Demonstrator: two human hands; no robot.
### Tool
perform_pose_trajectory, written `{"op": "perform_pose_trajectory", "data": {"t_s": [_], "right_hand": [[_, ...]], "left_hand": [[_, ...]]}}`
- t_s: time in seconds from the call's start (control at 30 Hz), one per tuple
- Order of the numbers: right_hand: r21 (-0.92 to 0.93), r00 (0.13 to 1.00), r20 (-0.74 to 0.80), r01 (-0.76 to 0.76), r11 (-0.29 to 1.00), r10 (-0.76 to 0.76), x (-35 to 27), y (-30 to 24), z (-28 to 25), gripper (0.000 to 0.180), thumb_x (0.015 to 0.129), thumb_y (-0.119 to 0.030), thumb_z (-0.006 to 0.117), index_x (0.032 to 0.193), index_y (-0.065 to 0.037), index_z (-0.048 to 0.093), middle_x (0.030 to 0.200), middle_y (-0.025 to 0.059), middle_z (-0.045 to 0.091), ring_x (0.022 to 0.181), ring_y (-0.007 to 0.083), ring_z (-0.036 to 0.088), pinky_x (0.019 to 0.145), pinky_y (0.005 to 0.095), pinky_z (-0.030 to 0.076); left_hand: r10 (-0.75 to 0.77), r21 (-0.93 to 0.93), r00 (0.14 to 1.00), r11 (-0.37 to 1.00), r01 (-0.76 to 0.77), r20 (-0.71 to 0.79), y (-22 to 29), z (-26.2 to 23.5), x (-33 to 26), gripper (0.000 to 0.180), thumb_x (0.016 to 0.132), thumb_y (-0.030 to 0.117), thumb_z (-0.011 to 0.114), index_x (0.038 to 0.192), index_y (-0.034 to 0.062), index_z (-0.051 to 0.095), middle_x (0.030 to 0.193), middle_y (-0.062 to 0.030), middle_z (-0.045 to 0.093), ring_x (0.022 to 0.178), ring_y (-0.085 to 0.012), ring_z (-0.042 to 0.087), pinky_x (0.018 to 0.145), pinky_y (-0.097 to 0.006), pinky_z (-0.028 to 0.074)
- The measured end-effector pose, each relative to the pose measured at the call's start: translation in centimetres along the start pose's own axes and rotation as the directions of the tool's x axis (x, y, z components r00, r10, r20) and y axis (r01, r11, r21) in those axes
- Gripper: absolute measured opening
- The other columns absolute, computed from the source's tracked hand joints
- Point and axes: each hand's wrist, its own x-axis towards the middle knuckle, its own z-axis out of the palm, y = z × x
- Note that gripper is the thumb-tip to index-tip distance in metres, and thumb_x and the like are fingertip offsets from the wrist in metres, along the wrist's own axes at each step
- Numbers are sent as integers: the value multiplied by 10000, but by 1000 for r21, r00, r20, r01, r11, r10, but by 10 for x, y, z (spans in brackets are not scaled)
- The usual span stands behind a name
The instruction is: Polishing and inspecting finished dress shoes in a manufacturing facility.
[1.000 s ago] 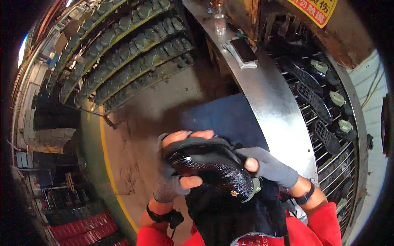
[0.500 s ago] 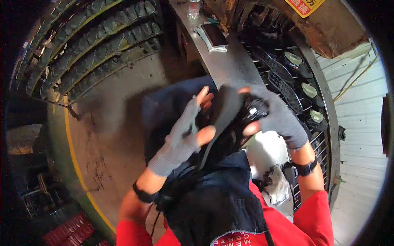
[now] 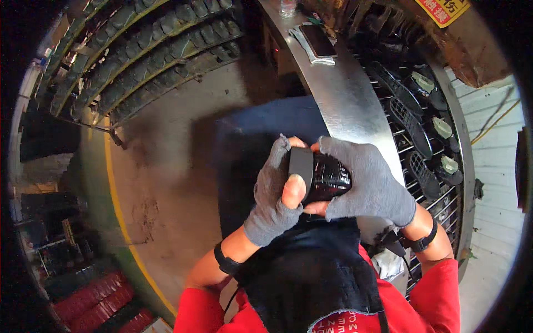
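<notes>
Left hand (image 3: 276,191) grips the dark sole (image 3: 300,165); right hand (image 3: 371,180) clasps the glossy black upper (image 3: 331,178) between them. Sole appears seated; bonding cannot be confirmed. Right of the hands, loose soles (image 3: 410,126) on the rack (image 3: 468,194) appear unjoined.

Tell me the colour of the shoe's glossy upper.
The shoe's upper is black, clearest in the head view.

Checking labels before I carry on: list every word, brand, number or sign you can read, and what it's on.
Wording isn't copied here, only located:
Yellow-and-red sign, upper right: large characters, cut off by the picture's edge.
Red shirt, by the apron: pale lettering, partly hidden.
Clear bottle: too small to read.
Held black shoe: no lettering visible.
</notes>
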Motion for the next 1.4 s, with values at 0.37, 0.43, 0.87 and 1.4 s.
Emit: {"op": "perform_pose_trajectory", "data": {"t_s": [0.37, 0.43, 0.87, 1.4], "right_hand": [[-46, 992, 119, -26, 999, 31, -45, -33, 6, 948, 649, -544, 919, 1338, -16, 535, 1221, 224, 644, 1109, 451, 670, 907, 473, 564], [-92, 986, 167, -3, 996, 19, -44, -38, 3, 942, 657, -582, 904, 1309, -8, 541, 1174, 219, 638, 1052, 437, 687, 849, 479, 574], [-152, 954, -99, 266, 952, -282, -24, -18, 32, 770, 783, -717, 761, 1039, 6, 685, 782, 166, 651, 629, 348, 663, 571, 418, 527], [-101, 585, 414, 791, 603, -697, 27, -68, 64, 620, 826, -662, 679, 690, -57, 688, 724, 129, 647, 805, 361, 630, 753, 477, 515]], "left_hand": [[76, -62, 934, 996, -58, 349, 33, -34, -20, 545, 1038, 486, 584, 1193, -36, 585, 1095, -104, 612, 1012, -226, 591, 1049, -386, 442], [-128, -76, 963, 986, 149, 236, 38, -24, -21, 365, 1106, 323, 518, 1062, -28, 610, 921, -69, 628, 877, -187, 588, 975, -356, 475], [-240, -366, 935, 872, 326, 263, 19, -19, -7, 497, 1135, 495, 409, 1021, 44, 585, 934, 3, 554, 910, -109, 496, 867, -309, 435], [-525, -730, 772, 357, 583, 359, -37, -30, 43, 651, 1025, 608, 584, 1328, 32, 619, 1221, -109, 700, 1064, -210, 705, 931, -380, 605]]}}
